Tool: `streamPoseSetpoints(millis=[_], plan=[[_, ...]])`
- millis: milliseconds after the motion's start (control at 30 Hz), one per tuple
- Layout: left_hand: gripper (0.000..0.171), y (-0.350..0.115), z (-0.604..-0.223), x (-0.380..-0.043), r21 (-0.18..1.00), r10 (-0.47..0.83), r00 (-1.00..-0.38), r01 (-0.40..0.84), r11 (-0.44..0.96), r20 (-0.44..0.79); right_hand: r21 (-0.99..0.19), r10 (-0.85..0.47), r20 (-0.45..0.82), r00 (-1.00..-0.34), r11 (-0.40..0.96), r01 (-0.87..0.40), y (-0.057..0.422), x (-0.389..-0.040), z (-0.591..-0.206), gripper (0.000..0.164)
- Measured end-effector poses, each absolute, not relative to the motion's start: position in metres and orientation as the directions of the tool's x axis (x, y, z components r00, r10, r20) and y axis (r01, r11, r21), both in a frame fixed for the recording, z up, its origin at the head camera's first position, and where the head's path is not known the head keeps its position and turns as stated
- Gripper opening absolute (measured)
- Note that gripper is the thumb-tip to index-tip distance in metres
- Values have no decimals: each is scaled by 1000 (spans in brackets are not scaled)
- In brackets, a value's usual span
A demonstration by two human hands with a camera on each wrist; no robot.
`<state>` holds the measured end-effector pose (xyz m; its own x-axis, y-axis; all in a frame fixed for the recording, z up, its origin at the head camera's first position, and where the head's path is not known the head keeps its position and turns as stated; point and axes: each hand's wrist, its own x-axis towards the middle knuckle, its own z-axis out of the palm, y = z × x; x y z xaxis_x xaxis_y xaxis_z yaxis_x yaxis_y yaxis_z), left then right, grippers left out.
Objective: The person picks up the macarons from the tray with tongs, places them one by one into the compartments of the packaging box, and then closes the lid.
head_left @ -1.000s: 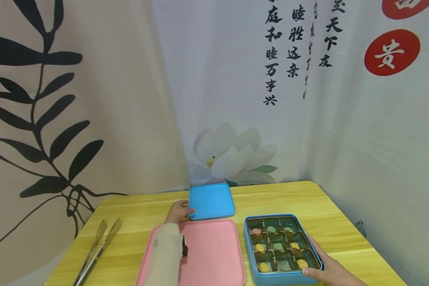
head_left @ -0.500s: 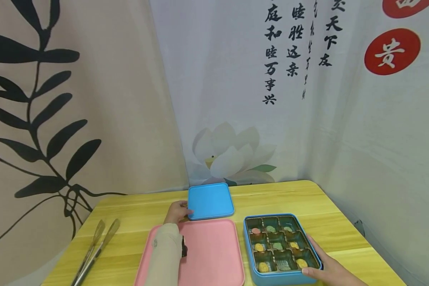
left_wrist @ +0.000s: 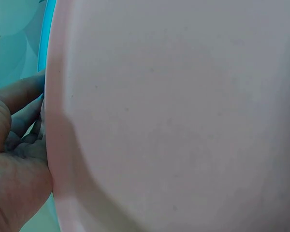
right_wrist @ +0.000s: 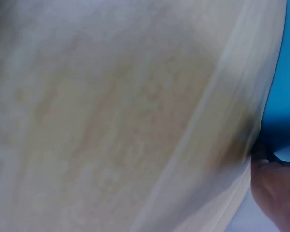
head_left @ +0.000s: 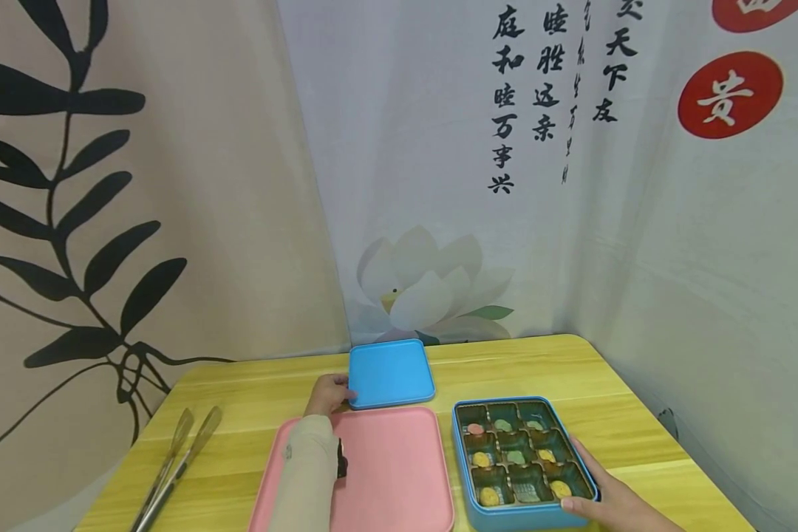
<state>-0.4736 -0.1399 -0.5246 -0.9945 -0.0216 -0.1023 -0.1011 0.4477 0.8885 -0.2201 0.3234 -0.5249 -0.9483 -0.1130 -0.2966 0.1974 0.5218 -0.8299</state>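
Observation:
My left hand (head_left: 328, 394) reaches over the pink tray (head_left: 399, 465) to the blue lid (head_left: 391, 373) at the back of the table. Its thumb lies on the lid's near left corner, with the fingers curled at the left edge. In the left wrist view, the fingers (left_wrist: 24, 96) meet the lid's blue edge (left_wrist: 46, 38), partly hidden behind the pink tray. At the right, my right hand (head_left: 612, 495) grips the near right corner of a blue box (head_left: 525, 517), thumb on the rim. A divided insert inside holds small pink, green and yellow cookies (head_left: 488, 496); one front compartment holds none.
Metal tongs (head_left: 176, 473) lie on the left of the yellow wood-grain table (head_left: 253, 399), jaws pointing away. A printed curtain (head_left: 425, 185) hangs right behind the table and along its right side. The pink tray lies between the tongs and the box.

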Motion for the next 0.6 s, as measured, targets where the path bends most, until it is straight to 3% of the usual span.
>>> streamPoseSetpoints(millis=[600], plan=[[41,-135,-525,-475,852,-37,-994,-103,513,-98,-832,-123,-297,-947,520,193,324,-221,-525,95]])
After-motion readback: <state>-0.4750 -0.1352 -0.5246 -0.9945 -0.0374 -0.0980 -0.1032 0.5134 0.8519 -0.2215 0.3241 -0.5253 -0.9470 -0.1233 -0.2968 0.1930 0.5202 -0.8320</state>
